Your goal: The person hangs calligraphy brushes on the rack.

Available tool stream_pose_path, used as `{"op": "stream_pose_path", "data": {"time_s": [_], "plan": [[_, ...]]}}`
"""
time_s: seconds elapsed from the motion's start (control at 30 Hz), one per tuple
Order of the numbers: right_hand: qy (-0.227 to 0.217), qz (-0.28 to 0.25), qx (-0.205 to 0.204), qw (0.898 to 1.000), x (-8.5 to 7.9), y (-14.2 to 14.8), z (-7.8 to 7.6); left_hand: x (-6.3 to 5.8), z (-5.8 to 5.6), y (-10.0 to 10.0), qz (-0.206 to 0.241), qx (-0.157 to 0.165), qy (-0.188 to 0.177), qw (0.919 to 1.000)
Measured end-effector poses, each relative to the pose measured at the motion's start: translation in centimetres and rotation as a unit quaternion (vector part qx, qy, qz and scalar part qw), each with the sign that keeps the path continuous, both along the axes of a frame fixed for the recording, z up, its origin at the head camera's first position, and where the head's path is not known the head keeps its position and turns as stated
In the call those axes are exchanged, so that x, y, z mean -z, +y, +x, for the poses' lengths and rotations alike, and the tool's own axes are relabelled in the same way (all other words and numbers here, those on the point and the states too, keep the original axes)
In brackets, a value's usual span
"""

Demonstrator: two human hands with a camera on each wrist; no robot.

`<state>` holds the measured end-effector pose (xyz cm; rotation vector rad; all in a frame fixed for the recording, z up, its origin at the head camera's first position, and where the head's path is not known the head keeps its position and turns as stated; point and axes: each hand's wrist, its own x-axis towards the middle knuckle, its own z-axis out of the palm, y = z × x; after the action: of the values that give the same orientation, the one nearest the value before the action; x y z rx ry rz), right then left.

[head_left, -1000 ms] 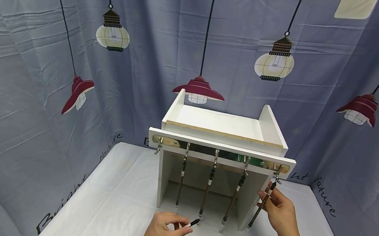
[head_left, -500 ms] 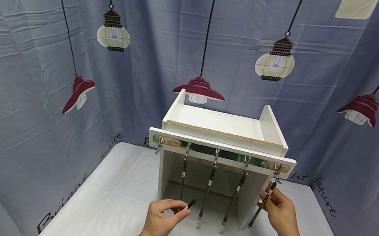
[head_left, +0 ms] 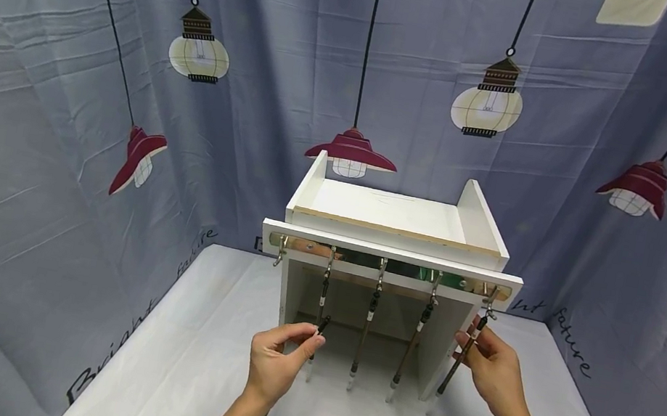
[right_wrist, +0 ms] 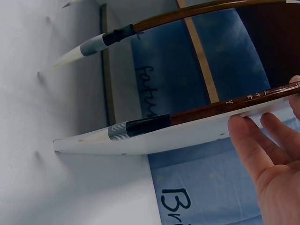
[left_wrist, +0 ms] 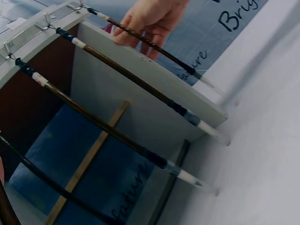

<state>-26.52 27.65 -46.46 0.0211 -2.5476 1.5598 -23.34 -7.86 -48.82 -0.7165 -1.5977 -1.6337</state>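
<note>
My left hand [head_left: 274, 367] pinches a calligraphy brush by its black top end [head_left: 324, 323], in front of the white stand [head_left: 392, 254]. Most of that brush is hidden by the hand; a dark handle [left_wrist: 7, 208] shows at the lower left corner of the left wrist view. Several brushes hang tips down from metal hooks, among them a middle brush [head_left: 367, 324] and a rightmost brush [right_wrist: 211, 112] with a pale tip. Behind the rightmost one, my right hand [head_left: 493, 382] grips the front edge of the stand's side panel [left_wrist: 154, 70].
Along the stand's front rail [head_left: 392, 254], the leftmost hook [head_left: 280, 252] is left of the hanging brushes. A shallow open shelf [head_left: 389, 210] tops the stand. White cloth [head_left: 206, 334] covers the table, and a lamp-printed curtain [head_left: 303, 70] surrounds it.
My left hand has moved up and to the left with the brush, from below the middle brushes to beside the left hanging one. The right hand stays in place.
</note>
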Motion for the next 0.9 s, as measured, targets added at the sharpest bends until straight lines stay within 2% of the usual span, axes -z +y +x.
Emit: {"op": "stream_pose_path", "data": {"time_s": [0.17, 0.47, 0.7, 0.9], "plan": [[0.003, 0.002, -0.002, 1.0, -0.1, 0.0, 0.0, -0.6, -0.5, -0.5, 0.022, -0.028, -0.005, 0.9993], [-0.002, 0.008, 0.003, 1.0, 0.0, -0.1, 0.1, -1.6, -1.4, -1.5, 0.059, -0.087, 0.012, 0.9943], [-0.007, 0.008, 0.004, 1.0, 0.1, 0.0, 0.0, -2.4, -1.8, -2.3, 0.089, -0.137, 0.005, 0.9865], [-0.007, 0.008, 0.005, 1.0, 0.0, 0.0, 0.1, -3.0, -2.1, -2.9, 0.111, -0.189, 0.007, 0.9757]]}}
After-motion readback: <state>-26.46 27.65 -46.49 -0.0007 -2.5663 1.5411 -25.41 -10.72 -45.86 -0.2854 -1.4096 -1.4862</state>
